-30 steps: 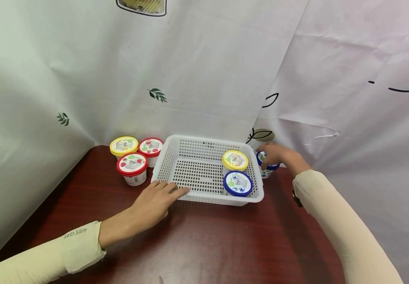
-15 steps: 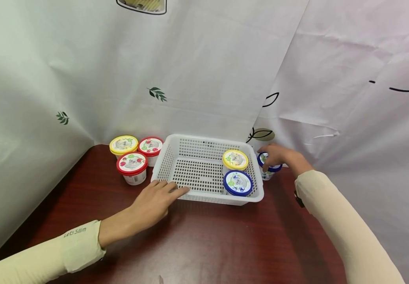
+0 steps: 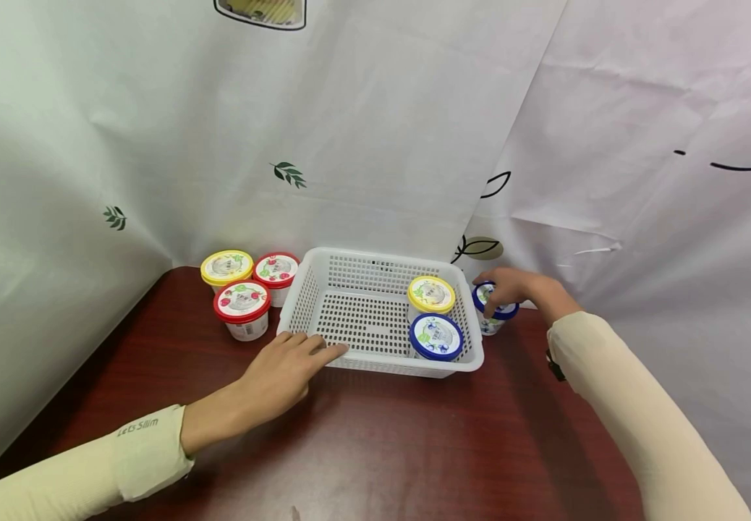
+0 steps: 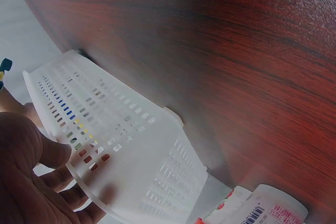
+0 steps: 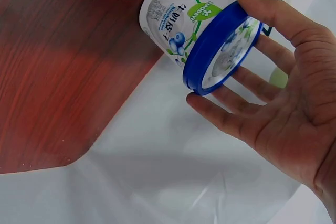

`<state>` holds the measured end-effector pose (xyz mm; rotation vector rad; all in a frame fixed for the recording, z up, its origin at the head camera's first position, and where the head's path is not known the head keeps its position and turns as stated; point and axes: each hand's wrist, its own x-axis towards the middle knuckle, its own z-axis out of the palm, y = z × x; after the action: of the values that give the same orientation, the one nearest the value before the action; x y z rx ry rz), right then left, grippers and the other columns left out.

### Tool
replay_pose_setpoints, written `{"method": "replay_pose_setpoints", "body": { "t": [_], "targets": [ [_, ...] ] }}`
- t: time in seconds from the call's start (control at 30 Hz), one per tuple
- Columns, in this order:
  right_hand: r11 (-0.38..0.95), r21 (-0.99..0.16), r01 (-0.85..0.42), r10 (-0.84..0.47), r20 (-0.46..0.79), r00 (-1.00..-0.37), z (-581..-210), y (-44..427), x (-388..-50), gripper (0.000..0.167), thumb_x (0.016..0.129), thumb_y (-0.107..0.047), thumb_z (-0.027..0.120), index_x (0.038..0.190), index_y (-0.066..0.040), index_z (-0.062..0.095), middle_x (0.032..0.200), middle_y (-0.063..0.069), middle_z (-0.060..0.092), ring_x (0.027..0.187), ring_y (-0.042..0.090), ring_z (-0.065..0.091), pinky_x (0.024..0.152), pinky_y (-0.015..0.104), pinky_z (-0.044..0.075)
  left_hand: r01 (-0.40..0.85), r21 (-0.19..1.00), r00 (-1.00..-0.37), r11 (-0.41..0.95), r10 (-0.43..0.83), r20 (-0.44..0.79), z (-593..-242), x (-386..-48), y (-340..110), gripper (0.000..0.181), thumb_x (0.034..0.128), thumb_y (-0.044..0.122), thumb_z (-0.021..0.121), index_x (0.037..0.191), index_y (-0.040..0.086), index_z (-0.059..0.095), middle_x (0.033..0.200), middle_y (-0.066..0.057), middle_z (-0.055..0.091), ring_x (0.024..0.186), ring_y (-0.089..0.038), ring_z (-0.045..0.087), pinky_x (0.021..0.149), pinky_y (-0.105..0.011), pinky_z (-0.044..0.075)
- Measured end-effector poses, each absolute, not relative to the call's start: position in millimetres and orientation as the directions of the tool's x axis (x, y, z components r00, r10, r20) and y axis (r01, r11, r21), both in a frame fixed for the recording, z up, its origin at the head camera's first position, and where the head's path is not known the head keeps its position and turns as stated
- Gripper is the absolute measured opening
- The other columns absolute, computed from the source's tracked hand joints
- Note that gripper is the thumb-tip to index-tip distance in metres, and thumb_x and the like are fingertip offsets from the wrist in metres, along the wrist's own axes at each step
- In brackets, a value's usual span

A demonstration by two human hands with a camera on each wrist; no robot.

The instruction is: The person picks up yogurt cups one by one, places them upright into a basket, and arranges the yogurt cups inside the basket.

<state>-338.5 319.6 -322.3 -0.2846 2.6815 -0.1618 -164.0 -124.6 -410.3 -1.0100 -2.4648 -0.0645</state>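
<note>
My left hand [image 3: 281, 373] holds the near-left corner of a white plastic basket [image 3: 382, 364]. In the left wrist view the thumb lies outside its perforated wall [image 4: 142, 156], with the other fingers over the rim. Inside the basket, at its right end, stand a yellow-lidded tub [image 3: 431, 294] and a blue-lidded tub [image 3: 437, 336]. Right of the basket, my right hand [image 3: 512, 284] grips another blue-lidded tub [image 3: 489, 325] from above. The right wrist view shows thumb and fingers spread around its blue lid [image 5: 215, 45]; blueberries are printed on the side.
Left of the basket stand a yellow-lidded tub [image 3: 227, 268] and two red-lidded tubs, one nearer [image 3: 243, 302] and one farther back [image 3: 276, 270]. They sit on a dark red wooden table [image 3: 388, 441]. A pale printed cloth [image 3: 375, 145] hangs behind the table and on both sides.
My right hand and the blue-lidded tub under it have shifted slightly toward me and to the right. The left hand and the basket have stayed in place.
</note>
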Motion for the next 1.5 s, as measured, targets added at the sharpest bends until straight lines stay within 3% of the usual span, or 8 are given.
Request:
{"method": "replay_pose_setpoints", "body": {
  "t": [0.33,0.73,1.23,1.5],
  "targets": [
    [0.973,-0.146,-0.181,-0.228,-0.447,-0.865,-307,323,-341,0.092,0.086,-0.025,0.093,0.167,-0.008,0.053,0.156,0.031,0.061,0.136,0.048,0.067,0.107,0.063,0.063,0.670,-0.122,-0.624,0.732,0.645,0.440,-411,-164,-124,0.069,0.0787,-0.003,0.083,0.142,0.023,0.075,0.112,-0.003,0.077,0.098,-0.029,0.071,0.088,-0.045,0.059],
    [0.964,-0.128,-0.234,-0.266,-0.419,-0.868,-275,312,-322,0.088,0.084,-0.019,0.092,0.164,-0.008,0.057,0.151,0.030,0.065,0.132,0.047,0.069,0.104,0.060,0.064,0.670,-0.120,-0.624,0.733,0.643,0.445,-412,-164,-123,0.065,0.0814,-0.002,0.080,0.141,0.023,0.076,0.111,-0.003,0.076,0.097,-0.030,0.071,0.089,-0.045,0.060],
    [0.948,-0.197,-0.250,-0.311,-0.401,-0.862,-244,315,-317,0.088,0.084,-0.015,0.091,0.164,-0.004,0.055,0.150,0.032,0.064,0.131,0.047,0.068,0.103,0.061,0.064,0.666,-0.123,-0.619,0.736,0.637,0.459,-412,-163,-124,0.061,0.0844,-0.003,0.077,0.140,0.023,0.077,0.109,-0.002,0.077,0.096,-0.028,0.072,0.089,-0.044,0.059],
    [0.946,-0.208,-0.249,-0.313,-0.383,-0.869,-230,307,-313,0.086,0.086,-0.016,0.091,0.164,-0.009,0.056,0.152,0.031,0.061,0.133,0.047,0.065,0.104,0.061,0.064,0.672,-0.123,-0.614,0.731,0.642,0.459,-412,-164,-124,0.061,0.0853,-0.003,0.076,0.141,0.023,0.077,0.109,-0.003,0.077,0.095,-0.028,0.071,0.087,-0.043,0.059]
  ]
}}
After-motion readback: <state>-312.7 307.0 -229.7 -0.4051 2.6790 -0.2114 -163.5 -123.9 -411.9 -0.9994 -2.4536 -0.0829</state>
